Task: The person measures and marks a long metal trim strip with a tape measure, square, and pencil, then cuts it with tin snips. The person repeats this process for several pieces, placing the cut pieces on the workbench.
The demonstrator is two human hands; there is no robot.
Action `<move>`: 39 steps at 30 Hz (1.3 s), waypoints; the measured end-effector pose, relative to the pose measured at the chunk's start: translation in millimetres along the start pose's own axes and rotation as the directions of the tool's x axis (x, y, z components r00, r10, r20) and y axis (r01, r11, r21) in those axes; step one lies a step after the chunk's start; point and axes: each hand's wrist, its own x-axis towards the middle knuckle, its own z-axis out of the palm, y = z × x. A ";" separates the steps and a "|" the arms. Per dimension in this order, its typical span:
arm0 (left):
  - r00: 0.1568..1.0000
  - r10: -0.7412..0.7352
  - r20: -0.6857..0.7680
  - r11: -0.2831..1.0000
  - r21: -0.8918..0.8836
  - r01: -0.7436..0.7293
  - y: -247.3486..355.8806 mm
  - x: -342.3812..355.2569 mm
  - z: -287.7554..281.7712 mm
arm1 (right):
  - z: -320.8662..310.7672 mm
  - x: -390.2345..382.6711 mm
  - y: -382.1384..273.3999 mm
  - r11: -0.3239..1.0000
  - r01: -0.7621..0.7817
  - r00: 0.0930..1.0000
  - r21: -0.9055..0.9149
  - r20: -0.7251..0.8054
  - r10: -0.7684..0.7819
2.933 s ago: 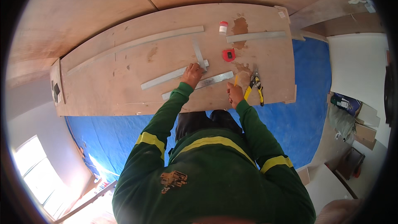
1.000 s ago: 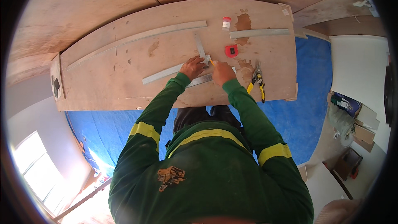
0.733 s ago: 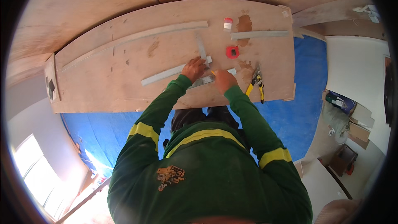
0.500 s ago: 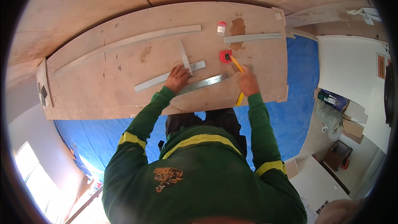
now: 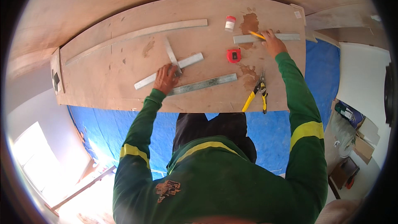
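Note:
My left hand [image 5: 166, 79] presses down, fingers curled, on the lower end of a metal square [image 5: 171, 53]. The square lies across a short flat metal strip [image 5: 191, 61], partly hidden under my fingers. Just below, a longer metal strip [image 5: 207, 84] runs out to the right from beside this hand. My right hand [image 5: 273, 43] is closed round a yellow pencil [image 5: 258, 35], whose tip points left. Hand and pencil are over another metal strip [image 5: 244, 39] at the far right; whether they touch it I cannot tell.
On the wooden board [image 5: 137, 66] lie a red tape measure [image 5: 234, 56], yellow-handled snips [image 5: 258, 91], a small red-capped container [image 5: 230, 23] and a long metal strip [image 5: 141, 35]. Brown stains [image 5: 250, 23] mark the board. Blue sheeting [image 5: 107, 128] covers the floor below.
My right hand has moved up and right with the pencil, from beside the tape measure to the far-right strip. The snips now show uncovered. My left hand stays on the square.

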 end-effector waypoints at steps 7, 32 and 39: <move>0.970 -0.213 -0.113 0.967 0.120 0.226 -117.9 -34.4 -24.5 | 3.2 -18.5 -36.0 0.985 0.169 0.985 -0.026 -0.043 -0.170; 0.812 -0.434 -0.390 0.822 -0.541 0.179 26.3 -5.8 -124.4 | 78.2 33.1 -393.5 0.777 0.620 0.783 0.109 -0.013 -0.622; 0.952 -0.152 -0.267 0.893 -0.450 0.017 83.7 40.8 -60.6 | 59.8 -5.3 -310.7 0.781 0.143 0.926 0.608 -0.360 0.111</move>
